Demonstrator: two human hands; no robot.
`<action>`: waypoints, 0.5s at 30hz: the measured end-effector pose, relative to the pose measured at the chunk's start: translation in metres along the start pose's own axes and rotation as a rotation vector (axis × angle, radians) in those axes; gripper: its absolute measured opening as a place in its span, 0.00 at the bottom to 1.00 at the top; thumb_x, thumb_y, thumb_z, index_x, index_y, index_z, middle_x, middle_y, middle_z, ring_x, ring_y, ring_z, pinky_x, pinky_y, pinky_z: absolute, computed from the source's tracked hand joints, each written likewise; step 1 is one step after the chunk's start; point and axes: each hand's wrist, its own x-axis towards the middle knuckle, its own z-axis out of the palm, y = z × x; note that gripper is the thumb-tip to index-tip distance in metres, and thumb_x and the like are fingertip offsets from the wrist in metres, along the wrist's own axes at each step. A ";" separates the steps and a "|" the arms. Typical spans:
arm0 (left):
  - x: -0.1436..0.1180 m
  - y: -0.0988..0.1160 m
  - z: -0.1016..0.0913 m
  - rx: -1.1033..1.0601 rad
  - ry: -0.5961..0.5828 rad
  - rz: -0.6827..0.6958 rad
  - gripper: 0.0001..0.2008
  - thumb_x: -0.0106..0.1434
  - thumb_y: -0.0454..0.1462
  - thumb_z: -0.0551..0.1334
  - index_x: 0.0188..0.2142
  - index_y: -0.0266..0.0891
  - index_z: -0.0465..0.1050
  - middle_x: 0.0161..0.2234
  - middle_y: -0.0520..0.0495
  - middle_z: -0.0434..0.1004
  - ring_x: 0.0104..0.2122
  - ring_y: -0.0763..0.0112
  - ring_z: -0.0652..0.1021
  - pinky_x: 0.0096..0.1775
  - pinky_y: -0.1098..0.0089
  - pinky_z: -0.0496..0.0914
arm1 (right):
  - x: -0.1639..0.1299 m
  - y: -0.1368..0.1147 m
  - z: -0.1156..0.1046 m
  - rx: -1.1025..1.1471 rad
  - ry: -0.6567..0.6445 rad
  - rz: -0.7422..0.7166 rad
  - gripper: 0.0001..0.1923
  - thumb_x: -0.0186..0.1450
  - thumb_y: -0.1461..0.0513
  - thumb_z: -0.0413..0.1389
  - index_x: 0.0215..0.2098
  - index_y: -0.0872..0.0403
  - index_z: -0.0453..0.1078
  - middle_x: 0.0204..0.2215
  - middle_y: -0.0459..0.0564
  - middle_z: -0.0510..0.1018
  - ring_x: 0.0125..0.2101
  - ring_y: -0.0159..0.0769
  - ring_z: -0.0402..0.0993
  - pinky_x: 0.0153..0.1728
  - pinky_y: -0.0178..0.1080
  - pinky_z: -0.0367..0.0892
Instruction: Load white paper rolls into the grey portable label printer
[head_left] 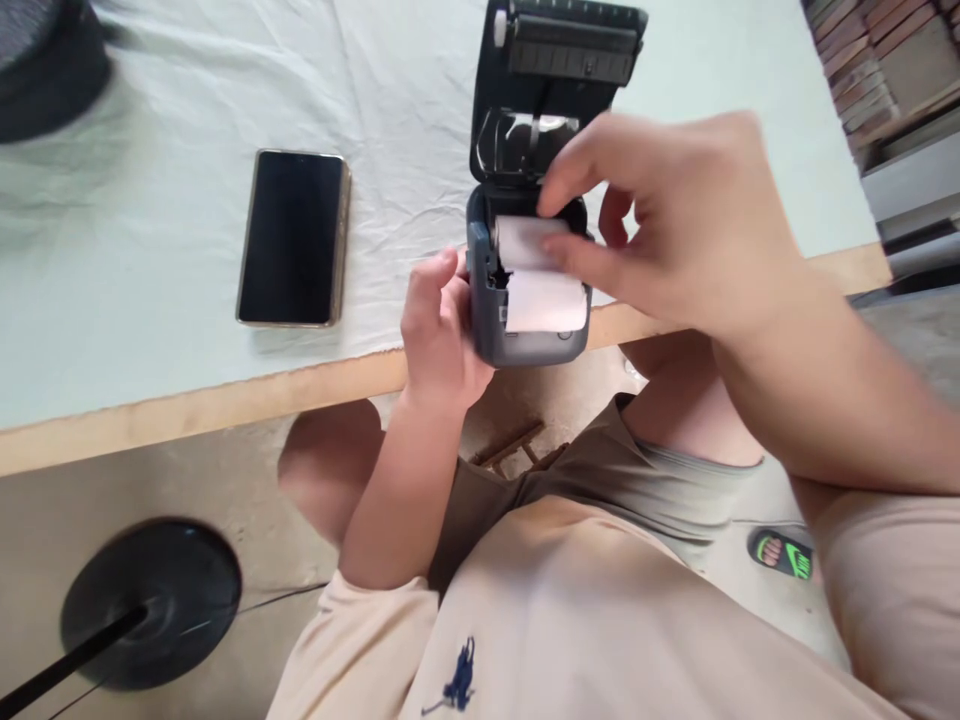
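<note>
A small dark-grey label printer (pixel 525 348) has its black lid (pixel 562 90) swung up and back. Inside lies a white paper roll (pixel 525 242), with a loose strip of paper (pixel 546 303) hanging over the front edge. My left hand (pixel 442 335) grips the printer's left side from below, thumb up. From the right, my right hand (pixel 660 220) reaches into the compartment, thumb and index finger pinching the roll. The other fingers of that hand are curled, and its palm is hidden.
A phone (pixel 292 238) with a dark screen lies on the cloth-covered table (pixel 172 370) to the left. At the far left corner stands a black round object (pixel 49 70). A stand with a round black base (pixel 154 600) is on the floor, and bricks (pixel 885 60) are stacked beyond the table's right edge.
</note>
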 end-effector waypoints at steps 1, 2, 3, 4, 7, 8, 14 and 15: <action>0.000 -0.001 0.000 0.011 -0.037 0.008 0.20 0.71 0.55 0.58 0.40 0.44 0.78 0.44 0.41 0.84 0.64 0.45 0.77 0.57 0.53 0.78 | 0.002 0.004 -0.001 -0.082 -0.124 0.023 0.10 0.63 0.56 0.65 0.43 0.43 0.74 0.31 0.44 0.80 0.23 0.37 0.69 0.28 0.44 0.64; 0.000 -0.002 0.000 0.022 -0.065 0.023 0.18 0.70 0.53 0.59 0.39 0.44 0.77 0.44 0.41 0.84 0.64 0.45 0.76 0.57 0.54 0.79 | 0.005 0.007 -0.001 -0.147 -0.202 0.042 0.14 0.61 0.56 0.66 0.45 0.42 0.74 0.28 0.45 0.77 0.23 0.39 0.68 0.27 0.44 0.62; 0.001 -0.003 -0.001 0.030 -0.079 0.041 0.15 0.69 0.51 0.60 0.38 0.44 0.77 0.43 0.41 0.84 0.64 0.46 0.76 0.56 0.55 0.79 | 0.009 0.009 0.000 -0.187 -0.250 0.056 0.17 0.59 0.55 0.67 0.46 0.41 0.74 0.25 0.45 0.74 0.24 0.40 0.67 0.26 0.43 0.60; 0.001 -0.005 -0.002 0.036 -0.083 0.058 0.13 0.69 0.49 0.61 0.38 0.44 0.76 0.43 0.42 0.84 0.64 0.46 0.76 0.56 0.55 0.79 | 0.012 0.009 0.001 -0.210 -0.281 0.076 0.17 0.58 0.55 0.68 0.45 0.40 0.75 0.23 0.46 0.69 0.24 0.40 0.66 0.26 0.42 0.58; 0.003 -0.010 -0.006 0.016 -0.117 0.097 0.08 0.69 0.44 0.63 0.39 0.45 0.76 0.43 0.43 0.83 0.64 0.46 0.77 0.57 0.56 0.79 | 0.023 0.002 0.006 -0.194 -0.276 0.136 0.14 0.55 0.56 0.71 0.37 0.41 0.74 0.19 0.45 0.59 0.24 0.39 0.66 0.26 0.39 0.59; 0.003 -0.011 -0.007 0.000 -0.140 0.108 0.07 0.70 0.44 0.63 0.39 0.45 0.77 0.43 0.43 0.83 0.63 0.46 0.77 0.57 0.55 0.79 | 0.026 -0.002 0.007 -0.176 -0.253 0.164 0.14 0.54 0.57 0.71 0.37 0.42 0.74 0.19 0.44 0.59 0.25 0.39 0.67 0.28 0.39 0.62; 0.005 -0.011 -0.008 -0.078 -0.036 0.043 0.09 0.72 0.43 0.64 0.38 0.42 0.76 0.43 0.44 0.82 0.63 0.46 0.79 0.57 0.55 0.80 | 0.013 -0.007 -0.014 0.226 -0.131 0.314 0.21 0.56 0.64 0.69 0.45 0.40 0.74 0.33 0.43 0.82 0.38 0.46 0.80 0.49 0.52 0.76; 0.005 -0.010 -0.007 -0.079 -0.030 0.040 0.10 0.73 0.43 0.63 0.37 0.41 0.76 0.43 0.44 0.83 0.62 0.47 0.79 0.57 0.55 0.80 | 0.007 -0.002 -0.019 0.331 -0.065 0.327 0.18 0.60 0.60 0.68 0.47 0.39 0.73 0.34 0.43 0.83 0.41 0.45 0.81 0.48 0.51 0.77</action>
